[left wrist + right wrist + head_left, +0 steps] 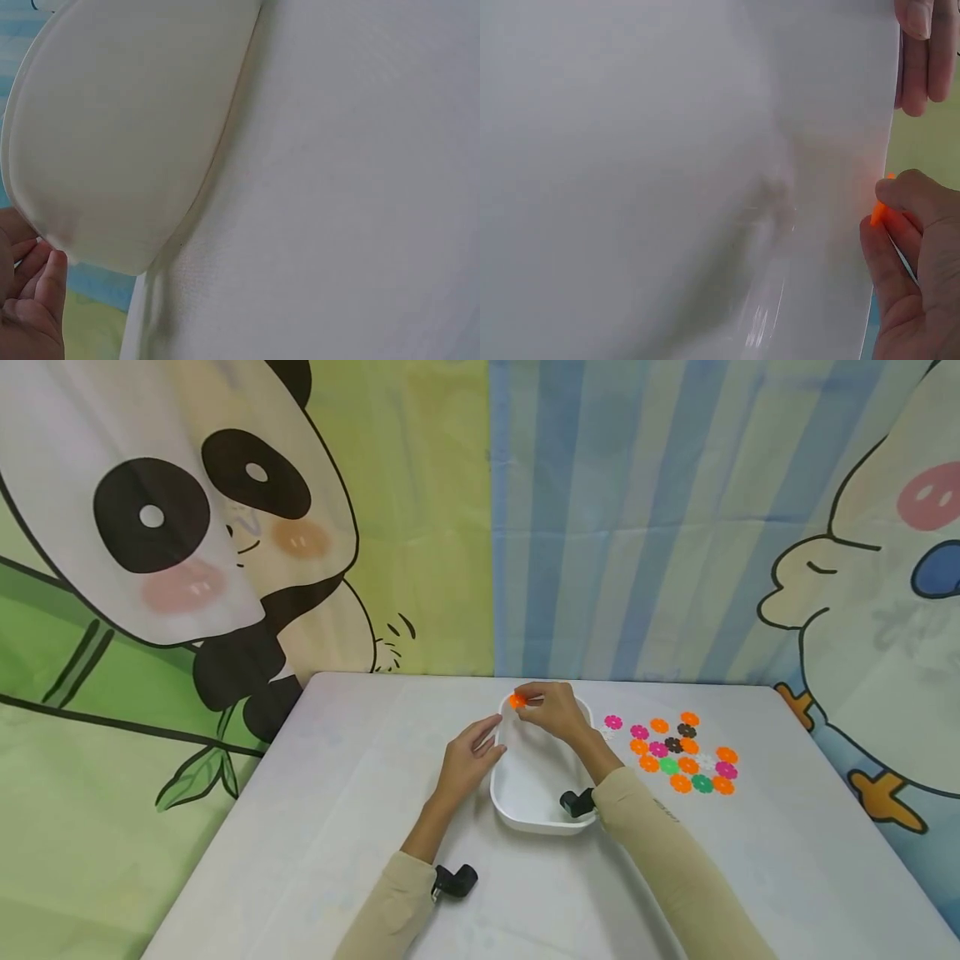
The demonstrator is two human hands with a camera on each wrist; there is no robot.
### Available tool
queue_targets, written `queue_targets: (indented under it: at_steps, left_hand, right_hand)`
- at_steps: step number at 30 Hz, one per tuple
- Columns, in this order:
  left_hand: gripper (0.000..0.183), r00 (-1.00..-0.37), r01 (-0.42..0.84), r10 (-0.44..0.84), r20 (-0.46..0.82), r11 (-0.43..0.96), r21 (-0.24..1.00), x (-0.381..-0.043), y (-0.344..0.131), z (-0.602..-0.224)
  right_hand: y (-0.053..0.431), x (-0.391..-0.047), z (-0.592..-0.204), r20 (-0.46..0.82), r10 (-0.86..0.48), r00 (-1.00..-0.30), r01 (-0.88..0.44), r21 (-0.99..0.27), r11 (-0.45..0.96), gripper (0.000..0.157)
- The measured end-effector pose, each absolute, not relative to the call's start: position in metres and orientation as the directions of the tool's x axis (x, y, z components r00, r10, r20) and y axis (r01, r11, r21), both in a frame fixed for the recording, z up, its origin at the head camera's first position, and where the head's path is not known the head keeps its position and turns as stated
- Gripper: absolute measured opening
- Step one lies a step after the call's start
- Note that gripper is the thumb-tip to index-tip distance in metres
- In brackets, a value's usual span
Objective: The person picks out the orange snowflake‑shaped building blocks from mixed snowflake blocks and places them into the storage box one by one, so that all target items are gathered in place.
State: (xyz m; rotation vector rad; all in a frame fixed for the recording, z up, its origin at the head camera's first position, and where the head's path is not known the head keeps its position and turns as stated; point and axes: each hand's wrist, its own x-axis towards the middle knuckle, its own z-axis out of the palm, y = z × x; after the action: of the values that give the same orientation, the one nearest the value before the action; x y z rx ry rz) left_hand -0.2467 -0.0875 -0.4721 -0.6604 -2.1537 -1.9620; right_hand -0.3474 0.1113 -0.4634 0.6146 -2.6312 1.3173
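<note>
A white oblong plastic basin [531, 781] with rounded corners stands on the table. My right hand [553, 710] reaches across it and pinches an orange flower-shaped plastic disc [517, 701] at the far-left rim. In the right wrist view that disc [879, 211] is edge-on between thumb and fingers, close to the basin wall. My left hand [467, 760] holds the basin's left rim; in the left wrist view its thumb and fingers [54, 281] meet the basin's edge. Part of the left fingers' contact is hidden.
Right of the basin lie several loose flower-shaped discs in orange, pink, green, black and white, among them a green disc [702, 783] and a pink disc [613, 722]. The white table [360, 793] ends at a printed cartoon curtain [435, 527].
</note>
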Motion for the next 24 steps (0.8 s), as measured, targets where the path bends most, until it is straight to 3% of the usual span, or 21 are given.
queue_targets:
  at_steps: [24]
  left_hand:
    - [0.049,-0.888,0.422,0.221,0.403,0.044,0.905,-0.249,-0.087,-0.474]
  right_hand:
    - [0.115,-0.356,-0.492,0.277,-0.439,-0.855,-0.507,-0.627,0.591,0.036]
